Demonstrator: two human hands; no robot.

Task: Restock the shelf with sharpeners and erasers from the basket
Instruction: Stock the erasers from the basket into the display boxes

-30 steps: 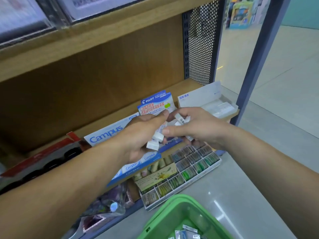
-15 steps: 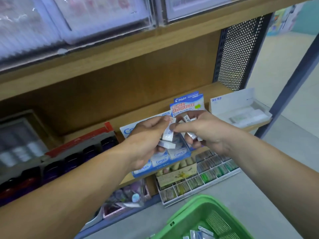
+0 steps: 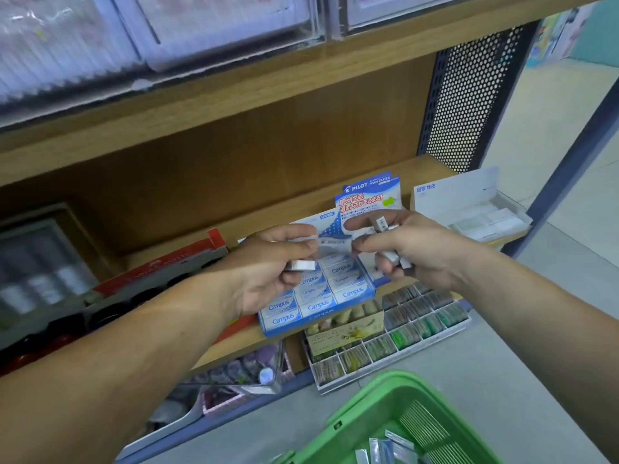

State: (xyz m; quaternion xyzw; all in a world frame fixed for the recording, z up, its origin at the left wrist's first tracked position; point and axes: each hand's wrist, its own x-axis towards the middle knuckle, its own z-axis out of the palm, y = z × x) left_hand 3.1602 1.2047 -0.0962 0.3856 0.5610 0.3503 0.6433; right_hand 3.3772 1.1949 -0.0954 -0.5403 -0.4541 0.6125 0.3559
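My left hand [image 3: 271, 262] holds a small white eraser [image 3: 302, 264] in its curled fingers. My right hand [image 3: 412, 247] grips several wrapped erasers [image 3: 385, 226], with ends sticking out above and below the fingers. Both hands hover over a blue Campus eraser display box [image 3: 348, 294] on the wooden shelf [image 3: 395, 169]. Behind it stands a blue-and-white Pilot foam eraser box [image 3: 368, 194], partly hidden by my right hand. The green basket [image 3: 368, 410] sits at the bottom right with a few wrapped packets [image 3: 385, 448] inside.
A white open box [image 3: 482, 212] stands at the shelf's right end by a perforated metal panel [image 3: 469, 95]. A red-edged tray [image 3: 160, 272] of dark items lies left. On the floor sits a compartment tray [image 3: 395, 333] of small coloured items.
My hands have drawn apart a little, the left now holding one eraser by itself. The view has tilted up and left, showing more of the shelf above.
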